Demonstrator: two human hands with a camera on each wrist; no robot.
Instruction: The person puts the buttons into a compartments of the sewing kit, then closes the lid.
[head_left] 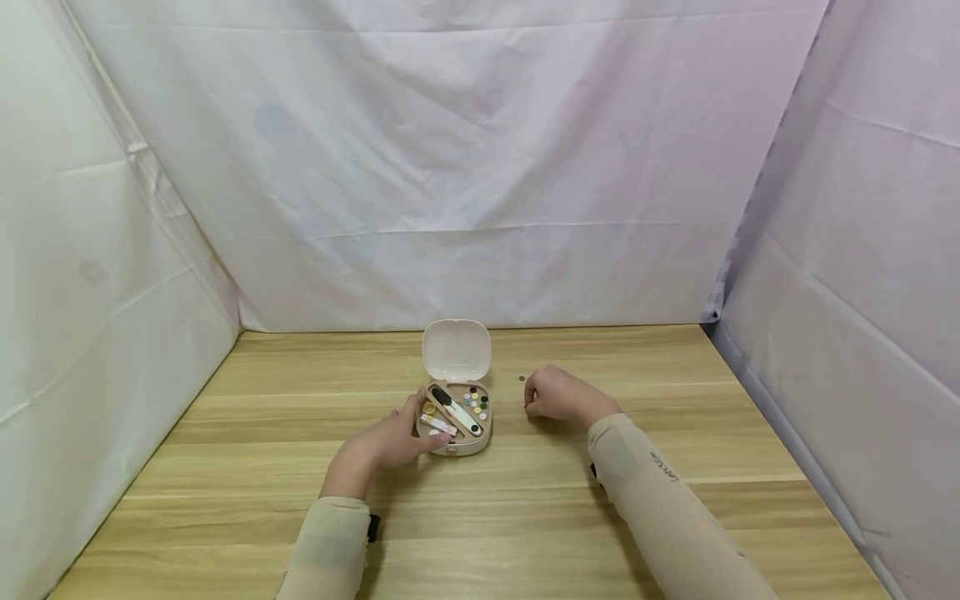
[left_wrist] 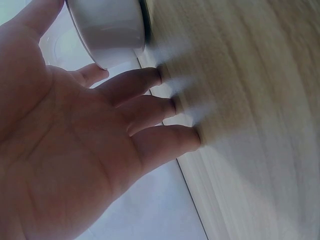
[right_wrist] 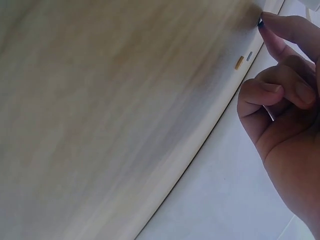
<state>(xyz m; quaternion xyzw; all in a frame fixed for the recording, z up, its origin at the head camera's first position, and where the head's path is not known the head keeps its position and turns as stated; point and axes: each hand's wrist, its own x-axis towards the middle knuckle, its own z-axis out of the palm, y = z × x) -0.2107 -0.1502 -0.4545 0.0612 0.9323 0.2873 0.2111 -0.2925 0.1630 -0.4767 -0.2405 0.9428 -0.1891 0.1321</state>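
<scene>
A small cream sewing box (head_left: 477, 446) stands on the table with its lid (head_left: 457, 350) raised. Inside are thread snips (head_left: 459, 412) with a black end, several coloured buttons (head_left: 476, 404) in the right compartment, a yellow ring-shaped item (head_left: 429, 408) and a pale printed strip (head_left: 438, 425). My left hand (head_left: 390, 437) holds the box's left side, thumb at the front rim; its other fingers (left_wrist: 165, 137) spread by the tabletop. To the right of the box, my right hand (head_left: 555, 393) pinches a tiny dark button (right_wrist: 260, 23) between thumb and forefinger, low over the table, mostly hidden.
A small dark button (head_left: 522, 378) lies on the table just beyond the right hand. In the right wrist view, a brownish button (right_wrist: 239, 62) and a grey one (right_wrist: 249, 56) lie on the wood. White cloth (head_left: 465, 167) hangs behind and along both sides of the table (head_left: 300, 417).
</scene>
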